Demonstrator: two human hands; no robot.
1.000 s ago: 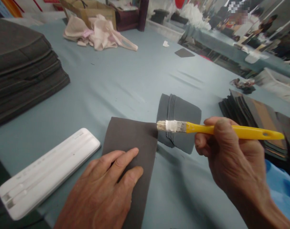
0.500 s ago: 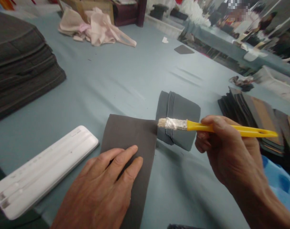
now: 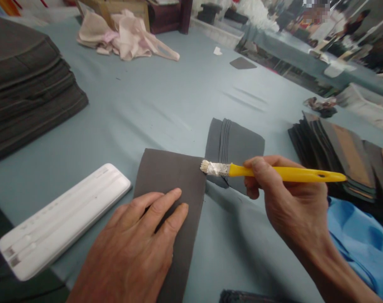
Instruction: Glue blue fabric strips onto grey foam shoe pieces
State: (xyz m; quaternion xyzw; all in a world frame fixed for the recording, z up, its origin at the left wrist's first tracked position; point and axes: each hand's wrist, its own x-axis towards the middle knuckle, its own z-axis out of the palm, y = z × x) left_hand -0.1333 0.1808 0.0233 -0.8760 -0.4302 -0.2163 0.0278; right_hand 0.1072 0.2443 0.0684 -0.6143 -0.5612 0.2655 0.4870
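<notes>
My left hand (image 3: 137,240) lies flat with fingers stretched over a dark grey sheet (image 3: 172,170), pressing it to the table. In my right hand (image 3: 282,198) is a yellow-handled paintbrush (image 3: 241,169), gripped between thumb and fingers. Its pale bristles, with white stuff around the ferrule, meet the sheet's upper right edge. Behind the brush lies a fanned stack of smaller grey pieces (image 3: 238,139), partly covered by the brush and my right fingers. To the left of my left hand rests a long white plastic case (image 3: 65,219).
Thick dark folded pieces (image 3: 27,84) are piled at the left. Pinkish cloth (image 3: 128,38) lies at the back near a cardboard box (image 3: 122,10). At the right stand stacked dark and brown pieces (image 3: 339,147), with blue fabric (image 3: 361,244) below. People sit far off at the upper right.
My right hand has moved the paintbrush left, so the bristles now overlap the grey sheet's right edge. My left hand has stayed in place on the sheet.
</notes>
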